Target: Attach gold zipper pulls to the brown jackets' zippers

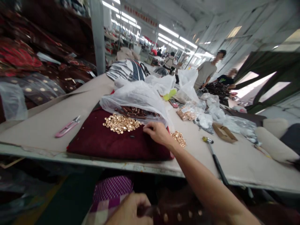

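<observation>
Reaching for studs (pixel 121 122) heaped on cloth (pixel 105 143) on the desk (pixel 42 128), right hand (pixel 157 132) fingers together at the pile's edge, left hand (pixel 131 209) clamped on a strap (pixel 178 214) below; seemingly picking, calling for a fine one-stud pinch.

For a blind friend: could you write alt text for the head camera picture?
A person's right hand rests beside a heap of gold studs on dark red cloth at a long worktable; the left hand grips studded brown fabric below the table edge.

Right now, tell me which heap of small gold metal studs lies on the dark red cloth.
The biggest heap, left of the right hand; the other two sit on the tan table.
</observation>
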`<state>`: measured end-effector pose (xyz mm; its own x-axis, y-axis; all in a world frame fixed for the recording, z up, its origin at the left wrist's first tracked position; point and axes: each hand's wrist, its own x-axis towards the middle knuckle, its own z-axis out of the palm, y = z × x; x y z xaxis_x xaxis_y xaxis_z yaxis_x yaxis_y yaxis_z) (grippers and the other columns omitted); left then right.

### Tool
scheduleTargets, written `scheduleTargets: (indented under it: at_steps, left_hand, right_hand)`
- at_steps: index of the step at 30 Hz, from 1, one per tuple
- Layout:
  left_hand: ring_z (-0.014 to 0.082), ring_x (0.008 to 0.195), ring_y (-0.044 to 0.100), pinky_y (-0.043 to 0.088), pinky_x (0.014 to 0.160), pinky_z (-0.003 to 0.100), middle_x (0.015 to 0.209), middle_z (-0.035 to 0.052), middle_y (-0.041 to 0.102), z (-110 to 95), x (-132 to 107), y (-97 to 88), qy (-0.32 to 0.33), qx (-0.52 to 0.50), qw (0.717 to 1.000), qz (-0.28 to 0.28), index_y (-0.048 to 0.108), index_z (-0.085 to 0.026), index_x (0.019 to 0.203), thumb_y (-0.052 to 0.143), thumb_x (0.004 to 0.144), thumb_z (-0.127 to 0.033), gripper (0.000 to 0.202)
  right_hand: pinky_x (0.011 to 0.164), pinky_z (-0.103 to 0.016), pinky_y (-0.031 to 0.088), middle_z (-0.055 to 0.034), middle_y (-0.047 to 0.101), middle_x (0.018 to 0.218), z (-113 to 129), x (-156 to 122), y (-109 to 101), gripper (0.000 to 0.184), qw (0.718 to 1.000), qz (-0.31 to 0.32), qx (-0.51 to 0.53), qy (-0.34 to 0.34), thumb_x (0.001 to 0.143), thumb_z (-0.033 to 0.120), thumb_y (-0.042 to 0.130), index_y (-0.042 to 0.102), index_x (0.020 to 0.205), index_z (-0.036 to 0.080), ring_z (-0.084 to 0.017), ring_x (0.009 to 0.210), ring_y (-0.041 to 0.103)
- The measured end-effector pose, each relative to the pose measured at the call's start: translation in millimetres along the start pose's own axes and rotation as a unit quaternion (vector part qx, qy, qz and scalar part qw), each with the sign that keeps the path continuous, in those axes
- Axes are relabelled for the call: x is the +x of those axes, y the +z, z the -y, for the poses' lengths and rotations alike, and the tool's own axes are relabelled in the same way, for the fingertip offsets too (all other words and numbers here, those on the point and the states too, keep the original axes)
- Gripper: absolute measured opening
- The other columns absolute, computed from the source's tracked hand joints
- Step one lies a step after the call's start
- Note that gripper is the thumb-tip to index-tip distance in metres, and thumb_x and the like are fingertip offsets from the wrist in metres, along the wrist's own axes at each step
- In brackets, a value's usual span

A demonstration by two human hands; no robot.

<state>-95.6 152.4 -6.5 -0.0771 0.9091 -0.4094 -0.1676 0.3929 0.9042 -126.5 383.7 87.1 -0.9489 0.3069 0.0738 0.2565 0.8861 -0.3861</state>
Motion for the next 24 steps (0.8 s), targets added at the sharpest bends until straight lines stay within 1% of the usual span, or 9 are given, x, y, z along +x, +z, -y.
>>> scheduleTargets:
  at_steps: [2, 3, 6, 9, 11, 14, 18, 21, 24]
  left_hand:
    - [0.0166, 0.075, 0.055, 0.040, 0.064, 0.027, 0.076, -0.0024, 0.058, 5, 1, 6.1, -0.002, -0.032, 0.999, 0.003, 0.061, -0.015, 0.084, 0.067, 0.072, -0.028, 0.018]
    - [0.0160, 0.073, 0.052, 0.036, 0.062, 0.026, 0.071, -0.0032, 0.056, 7, 1, 8.6, -0.003, -0.045, 0.999, 0.008, 0.061, -0.016, 0.081, 0.065, 0.067, -0.027, 0.019]
    - [0.0152, 0.070, 0.047, 0.030, 0.059, 0.025, 0.069, -0.0033, 0.053, 8, -2, 13.5, -0.005, -0.058, 0.998, 0.026, 0.061, -0.015, 0.078, 0.061, 0.058, -0.029, 0.024]
    - [0.0139, 0.066, 0.044, 0.028, 0.056, 0.025, 0.066, -0.0041, 0.050, 2, -9, 19.4, -0.009, -0.055, 0.998, 0.033, 0.059, -0.015, 0.074, 0.059, 0.053, -0.026, 0.024]
    - [0.0119, 0.061, 0.039, 0.025, 0.054, 0.025, 0.061, -0.0062, 0.045, -2, -13, 25.7, -0.010, -0.035, 0.999, 0.032, 0.057, -0.016, 0.071, 0.057, 0.052, -0.024, 0.021]
    - [0.0110, 0.058, 0.035, 0.022, 0.053, 0.025, 0.059, -0.0072, 0.042, -5, -16, 35.9, 0.000, 0.010, 1.000, 0.025, 0.057, -0.017, 0.070, 0.057, 0.055, -0.024, 0.017]
    - [0.0124, 0.063, 0.039, 0.023, 0.055, 0.025, 0.063, -0.0055, 0.046, -6, -19, 45.6, 0.015, 0.037, 0.999, 0.020, 0.059, -0.016, 0.070, 0.057, 0.054, -0.025, 0.019]
    - [0.0124, 0.063, 0.038, 0.023, 0.056, 0.026, 0.063, -0.0057, 0.045, -8, -23, 50.5, 0.018, 0.049, 0.998, 0.018, 0.058, -0.016, 0.070, 0.055, 0.054, -0.027, 0.020]
    - [0.0123, 0.063, 0.036, 0.023, 0.056, 0.026, 0.063, -0.0060, 0.043, -9, -26, 54.0, 0.020, 0.059, 0.998, 0.015, 0.057, -0.016, 0.070, 0.053, 0.053, -0.027, 0.021]
  right_hand:
    - [0.074, -0.024, 0.048, -0.0008, 0.074, 0.085, 10, -38, -9, 0.011, 0.999, 0.031, 0.039, 0.015, 0.090, 0.017, 0.064, 0.074, 0.094, 0.016, -0.014, 0.076, 0.066]
    - [0.070, -0.022, 0.048, 0.0012, 0.074, 0.081, 16, -61, -13, 0.010, 0.997, 0.051, 0.061, 0.019, 0.089, 0.017, 0.065, 0.074, 0.093, 0.017, -0.012, 0.072, 0.065]
    - [0.063, -0.020, 0.045, 0.0033, 0.072, 0.075, 37, -132, -19, 0.008, 0.986, 0.109, 0.119, 0.039, 0.086, 0.015, 0.067, 0.074, 0.086, 0.018, -0.011, 0.067, 0.064]
    - [0.059, -0.018, 0.043, 0.0032, 0.070, 0.071, 51, -191, -15, 0.013, 0.971, 0.168, 0.151, 0.073, 0.084, 0.010, 0.064, 0.074, 0.084, 0.018, -0.010, 0.063, 0.063]
    - [0.059, -0.019, 0.042, 0.0022, 0.070, 0.073, 54, -215, -9, 0.014, 0.972, 0.172, 0.143, 0.065, 0.084, 0.010, 0.063, 0.074, 0.086, 0.018, -0.010, 0.063, 0.062]
    - [0.061, -0.020, 0.042, 0.0007, 0.071, 0.075, 54, -232, -4, 0.013, 0.983, 0.155, 0.102, 0.018, 0.084, 0.010, 0.065, 0.075, 0.086, 0.018, -0.012, 0.066, 0.063]
    - [0.068, -0.022, 0.044, -0.0015, 0.074, 0.079, 52, -240, -2, 0.014, 0.984, 0.165, 0.050, -0.041, 0.081, 0.008, 0.068, 0.076, 0.087, 0.017, -0.015, 0.073, 0.065]
    - [0.068, -0.023, 0.044, -0.0014, 0.074, 0.080, 52, -246, 1, 0.014, 0.985, 0.164, 0.001, -0.061, 0.080, 0.009, 0.069, 0.077, 0.088, 0.018, -0.015, 0.073, 0.065]
    - [0.067, -0.024, 0.043, -0.0006, 0.073, 0.079, 53, -252, 5, 0.014, 0.983, 0.170, -0.032, -0.065, 0.082, 0.011, 0.068, 0.077, 0.089, 0.020, -0.016, 0.072, 0.064]
